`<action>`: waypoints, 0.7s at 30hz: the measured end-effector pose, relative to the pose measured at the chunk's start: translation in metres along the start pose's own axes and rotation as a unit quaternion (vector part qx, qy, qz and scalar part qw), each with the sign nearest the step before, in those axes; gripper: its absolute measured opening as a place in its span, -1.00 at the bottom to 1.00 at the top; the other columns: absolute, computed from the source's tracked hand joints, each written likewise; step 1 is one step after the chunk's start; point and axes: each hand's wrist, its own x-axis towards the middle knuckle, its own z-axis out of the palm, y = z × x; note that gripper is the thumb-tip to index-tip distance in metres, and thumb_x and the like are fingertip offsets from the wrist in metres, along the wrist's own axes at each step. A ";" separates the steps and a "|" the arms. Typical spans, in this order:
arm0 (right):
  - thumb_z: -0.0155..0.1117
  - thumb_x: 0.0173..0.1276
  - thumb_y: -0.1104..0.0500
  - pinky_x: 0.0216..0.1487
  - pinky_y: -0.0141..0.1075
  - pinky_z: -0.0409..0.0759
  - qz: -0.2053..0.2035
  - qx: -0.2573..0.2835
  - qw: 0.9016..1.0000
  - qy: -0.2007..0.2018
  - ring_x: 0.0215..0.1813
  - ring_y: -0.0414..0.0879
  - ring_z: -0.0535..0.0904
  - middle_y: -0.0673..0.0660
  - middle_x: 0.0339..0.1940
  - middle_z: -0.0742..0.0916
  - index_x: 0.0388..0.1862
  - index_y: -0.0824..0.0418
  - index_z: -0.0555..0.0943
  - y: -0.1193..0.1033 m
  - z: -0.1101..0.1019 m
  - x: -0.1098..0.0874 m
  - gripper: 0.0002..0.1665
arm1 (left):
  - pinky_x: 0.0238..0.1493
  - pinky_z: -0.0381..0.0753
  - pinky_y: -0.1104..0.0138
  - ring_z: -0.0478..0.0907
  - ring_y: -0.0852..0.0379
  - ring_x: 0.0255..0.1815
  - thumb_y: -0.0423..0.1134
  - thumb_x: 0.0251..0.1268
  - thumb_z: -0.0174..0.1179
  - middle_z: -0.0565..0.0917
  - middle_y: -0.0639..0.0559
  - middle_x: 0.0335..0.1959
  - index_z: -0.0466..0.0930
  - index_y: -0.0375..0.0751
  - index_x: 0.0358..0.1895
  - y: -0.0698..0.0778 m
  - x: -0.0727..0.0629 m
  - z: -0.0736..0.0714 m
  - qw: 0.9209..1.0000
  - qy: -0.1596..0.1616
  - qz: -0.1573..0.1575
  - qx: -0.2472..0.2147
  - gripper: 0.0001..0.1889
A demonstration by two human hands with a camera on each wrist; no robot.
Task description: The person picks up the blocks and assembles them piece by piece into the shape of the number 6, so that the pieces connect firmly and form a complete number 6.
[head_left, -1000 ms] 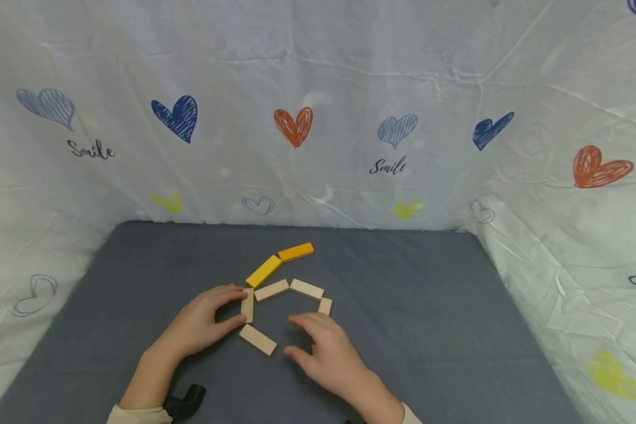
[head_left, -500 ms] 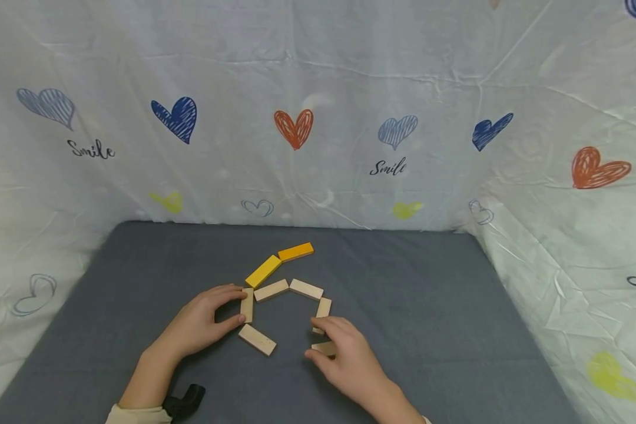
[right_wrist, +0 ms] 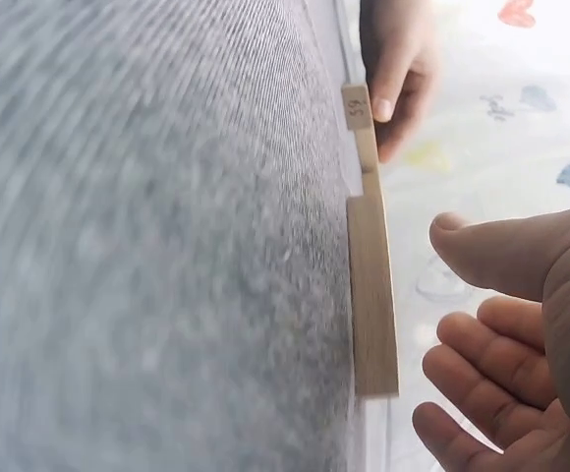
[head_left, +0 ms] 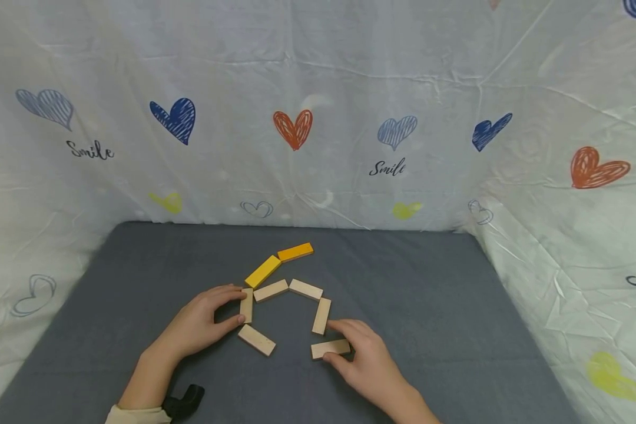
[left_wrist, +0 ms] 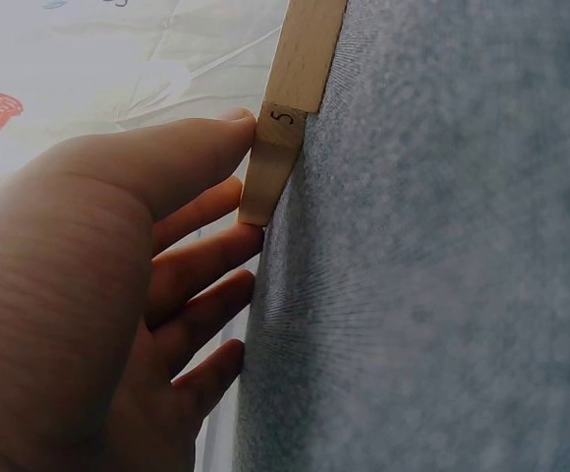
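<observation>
My left hand (head_left: 204, 315) grips a plain wooden block (head_left: 247, 305) between thumb and index finger at the left of a broken ring. In the left wrist view its thumb touches the edge of a wooden block (left_wrist: 273, 162), its other fingers beyond. My right hand (head_left: 371, 359) hovers with thumb and fingers spread over the right end of another plain block (head_left: 325, 350) at the lower right. In the right wrist view the right hand (right_wrist: 521, 334) shows a gap between thumb and fingers, with nothing between them; a wooden block (right_wrist: 373, 295) lies beside it.
Plain blocks (head_left: 271, 290), (head_left: 305, 289) curve across the top of the ring, with an upright-lying block (head_left: 321, 316) at right and a slanted block (head_left: 257, 340) at lower left. Beyond lie a yellow block (head_left: 263, 271) and an orange block (head_left: 295, 252) on the grey cloth (head_left: 429, 306).
My right hand has moved right from inside the ring, uncovering the two blocks on the right side. The left hand stays at its block.
</observation>
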 end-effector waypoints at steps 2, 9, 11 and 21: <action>0.82 0.16 0.17 0.25 -0.08 0.76 0.002 -0.003 1.000 -0.002 0.28 -0.13 0.69 -0.02 0.21 0.79 0.30 0.18 0.75 0.002 -0.001 -0.002 -0.29 | 0.46 0.51 -0.31 0.47 -0.24 0.56 -0.02 0.42 0.54 0.61 -0.09 0.49 0.69 -0.03 0.44 0.000 0.000 0.000 1.000 0.000 0.001 0.000 -0.43; 0.82 0.14 0.20 0.22 -0.10 0.77 -0.003 -0.006 1.000 -0.005 0.26 -0.12 0.70 -0.01 0.19 0.79 0.29 0.21 0.75 0.008 -0.005 -0.006 -0.29 | 0.46 0.52 -0.31 0.49 -0.25 0.55 -0.04 0.42 0.54 0.61 -0.09 0.49 0.69 -0.03 0.44 0.000 0.000 0.000 1.000 0.001 0.002 -0.002 -0.43; 0.82 0.14 0.21 0.22 -0.11 0.77 -0.004 -0.009 1.000 -0.008 0.25 -0.12 0.70 0.00 0.19 0.80 0.29 0.21 0.76 0.010 -0.005 -0.007 -0.29 | 0.46 0.52 -0.31 0.49 -0.25 0.55 -0.03 0.42 0.54 0.60 -0.10 0.49 0.69 -0.03 0.44 0.000 0.000 0.000 1.000 0.001 0.002 -0.002 -0.43; 0.78 0.19 0.22 0.22 -0.10 0.77 0.012 -0.001 0.999 -0.034 0.25 -0.13 0.70 -0.05 0.18 0.80 0.30 0.16 0.76 0.015 -0.005 -0.008 -0.33 | 0.45 0.53 -0.31 0.49 -0.25 0.54 -0.02 0.43 0.53 0.60 -0.10 0.49 0.69 -0.02 0.44 -0.001 -0.001 0.001 1.000 0.004 0.005 -0.003 -0.43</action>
